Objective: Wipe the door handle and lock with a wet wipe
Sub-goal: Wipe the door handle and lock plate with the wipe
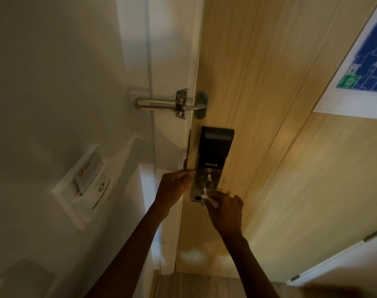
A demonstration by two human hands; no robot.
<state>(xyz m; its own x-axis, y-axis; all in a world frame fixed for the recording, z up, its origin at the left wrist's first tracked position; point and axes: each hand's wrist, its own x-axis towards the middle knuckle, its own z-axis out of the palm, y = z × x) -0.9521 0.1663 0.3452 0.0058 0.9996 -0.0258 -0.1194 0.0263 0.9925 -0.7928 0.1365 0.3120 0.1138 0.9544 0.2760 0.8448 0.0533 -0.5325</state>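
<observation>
A black and silver smart lock (213,151) is mounted on a light wooden door (258,93). Its lower metal plate carries a turn knob (208,177) and a small thumb latch (204,190). My right hand (225,211) pinches a crumpled white wet wipe (209,200) against the bottom of the lock plate, just under the thumb latch. My left hand (174,188) is curled around the door's edge beside the lock. No lever handle shows on this side.
A metal swing-bar door guard (172,104) spans the white frame and door above the lock. A key-card holder (84,179) sits on the left wall. A blue floor-plan sign (368,59) is on the door's upper right. A white door with hinges (374,235) stands lower right.
</observation>
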